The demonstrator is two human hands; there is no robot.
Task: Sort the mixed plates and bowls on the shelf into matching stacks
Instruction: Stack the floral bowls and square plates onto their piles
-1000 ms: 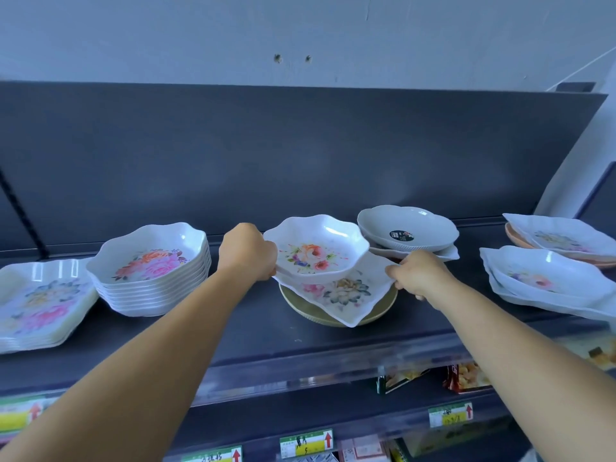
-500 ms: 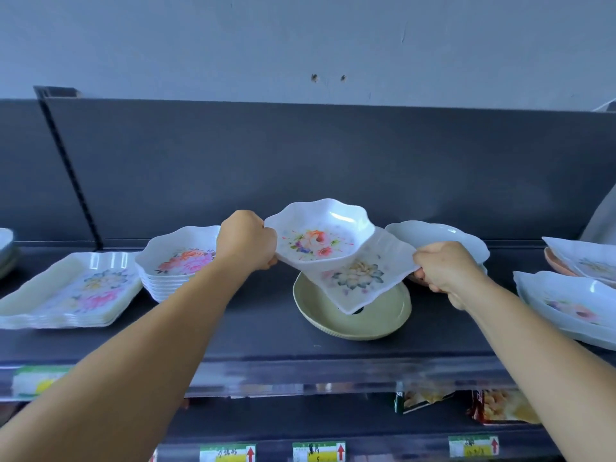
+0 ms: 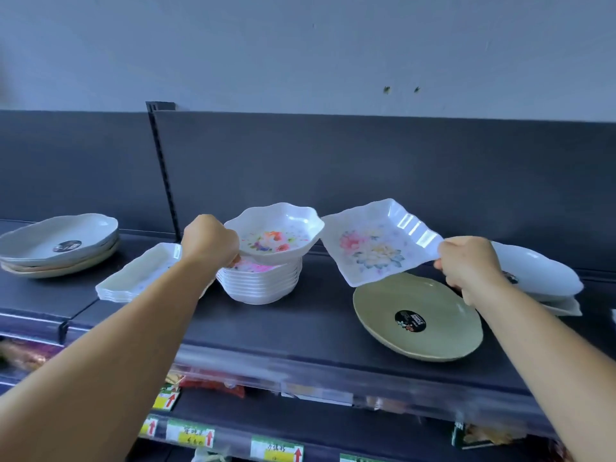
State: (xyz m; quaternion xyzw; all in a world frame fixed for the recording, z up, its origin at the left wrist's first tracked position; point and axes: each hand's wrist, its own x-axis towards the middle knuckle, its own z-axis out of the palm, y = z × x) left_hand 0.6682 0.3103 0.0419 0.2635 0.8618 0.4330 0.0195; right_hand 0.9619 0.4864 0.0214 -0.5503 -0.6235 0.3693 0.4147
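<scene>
Nearest the camera, along the front lip of the shelf (image 3: 300, 331), price tags (image 3: 190, 436) are hanging below, and two bare forearms are reaching up and away over them. On the shelf's right part a green round plate (image 3: 443, 331) with a dark sticker is lying flat; half a second ago it was sitting under the held dishes, and now it is lying uncovered, off to the right of them.

Farther in, the left hand (image 3: 210, 241) is gripping the left rim of a scalloped floral bowl (image 3: 275, 236), fingers curled round its edge. That bowl is now sitting upright, mouth up, on top of the stack of matching bowls (image 3: 260, 283), having been held in the air clear of the stack before. Just left of the stack, a pile of white rectangular trays (image 3: 140, 273) is lying partly behind the forearm.

The right hand (image 3: 468, 261) is pinching the right corner of a square floral plate (image 3: 376, 243), which is now apart from the bowl rather than tucked under it. It is tilting face-up toward the camera, its diagonal running left to right, above the green plate's far edge.

Farthest back, white oval dishes (image 3: 540, 271) are stacked behind the right hand, and more oval dishes (image 3: 60, 243) are sitting at the far left.
</scene>
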